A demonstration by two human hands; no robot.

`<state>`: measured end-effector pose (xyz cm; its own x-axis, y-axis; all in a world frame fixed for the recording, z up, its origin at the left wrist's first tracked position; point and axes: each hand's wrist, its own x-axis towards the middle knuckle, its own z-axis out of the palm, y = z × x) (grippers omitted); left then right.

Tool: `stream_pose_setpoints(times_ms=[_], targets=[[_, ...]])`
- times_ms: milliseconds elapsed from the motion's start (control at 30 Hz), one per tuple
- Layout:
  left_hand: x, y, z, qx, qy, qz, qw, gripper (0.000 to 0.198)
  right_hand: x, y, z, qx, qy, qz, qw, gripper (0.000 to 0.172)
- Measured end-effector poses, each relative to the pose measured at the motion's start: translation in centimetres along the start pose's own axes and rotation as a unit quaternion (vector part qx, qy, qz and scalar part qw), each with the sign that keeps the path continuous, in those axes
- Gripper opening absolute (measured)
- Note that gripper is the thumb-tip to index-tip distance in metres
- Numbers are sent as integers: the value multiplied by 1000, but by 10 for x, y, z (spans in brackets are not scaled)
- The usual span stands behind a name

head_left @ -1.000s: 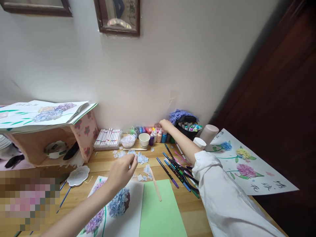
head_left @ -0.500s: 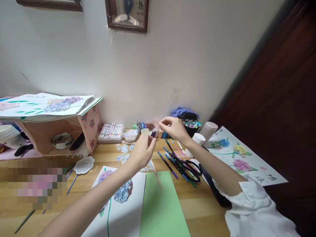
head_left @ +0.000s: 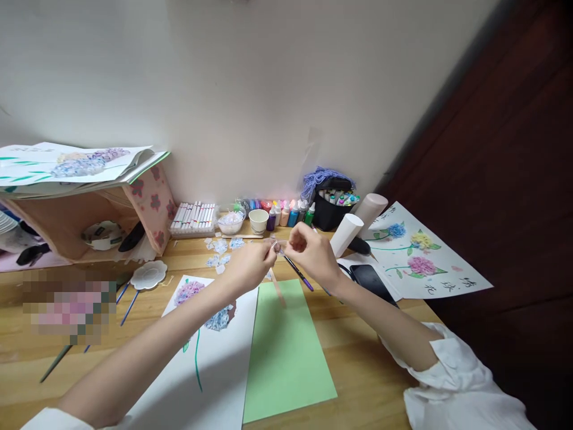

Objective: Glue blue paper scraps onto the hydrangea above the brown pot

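My left hand (head_left: 254, 263) and my right hand (head_left: 312, 255) meet over the middle of the table, fingertips pinched and close together. Between them is a small pale piece (head_left: 280, 245), thin and partly see-through; its kind is too small to make out. Below my left forearm lies a white sheet (head_left: 219, 370) with a pink flower (head_left: 190, 291) and a blue flower (head_left: 218, 319) of crumpled bits. A green sheet (head_left: 289, 352) is beside it, with a thin peach-coloured strip (head_left: 277, 288) across its far edge. Several pale-blue paper scraps (head_left: 218, 260) lie left of my hands.
Along the wall stand a marker box (head_left: 194, 218), a bowl of white bits (head_left: 231, 223), a paper cup (head_left: 258, 221), paint bottles (head_left: 293, 216) and a black pen holder (head_left: 331, 209). A white palette (head_left: 149, 275) lies left. A flower picture (head_left: 456, 280) and phone (head_left: 372, 282) lie right.
My right hand has come down and toward me, away from the bottles, to meet my left hand, which has risen slightly in view. The camera view has tilted down.
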<state>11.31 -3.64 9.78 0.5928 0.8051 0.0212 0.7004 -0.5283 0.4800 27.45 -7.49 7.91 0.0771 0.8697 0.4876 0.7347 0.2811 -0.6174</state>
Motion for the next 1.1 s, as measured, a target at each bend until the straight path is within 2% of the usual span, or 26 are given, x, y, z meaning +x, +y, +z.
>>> stream_pose_setpoints(times_ms=[100,167,267,333,467,500,600,633,667,767,800,933,1033,1100], targets=[[3,1,7,19,4,-18,1000,39,-6,2,3,-122,-36,-96,987,10],[5,2,13,13,20,-4,1000,39,-8,2,4,-191,-46,-147,969,13],[5,5,22,12,17,22,1000,40,-8,5,5,-231,-66,-147,959,18],[3,7,26,14,11,35,999,39,-7,11,6,-175,-95,-140,970,19],[0,5,32,-27,9,87,996,37,-5,29,10,58,-132,-96,985,18],[-1,3,33,-41,40,90,994,37,-5,33,11,115,-131,-64,983,18],[1,-7,35,-99,211,30,972,27,-7,42,9,260,-112,33,958,23],[3,-11,36,-143,235,9,961,28,-8,44,8,296,-107,52,948,26],[6,-14,37,-200,218,-2,955,33,-9,44,7,324,-105,62,938,29],[12,-15,37,-372,48,18,927,40,-12,44,4,353,-98,73,927,32],[13,-13,36,-402,10,20,915,41,-13,43,4,347,-87,70,931,34],[13,-2,29,-437,-46,-1,898,47,-14,41,1,281,-22,-4,960,31],[9,1,24,-451,-87,-9,888,46,-15,40,-3,228,-1,-67,971,23],[9,1,22,-467,-95,-30,879,44,-16,39,-5,197,10,-90,976,18]])
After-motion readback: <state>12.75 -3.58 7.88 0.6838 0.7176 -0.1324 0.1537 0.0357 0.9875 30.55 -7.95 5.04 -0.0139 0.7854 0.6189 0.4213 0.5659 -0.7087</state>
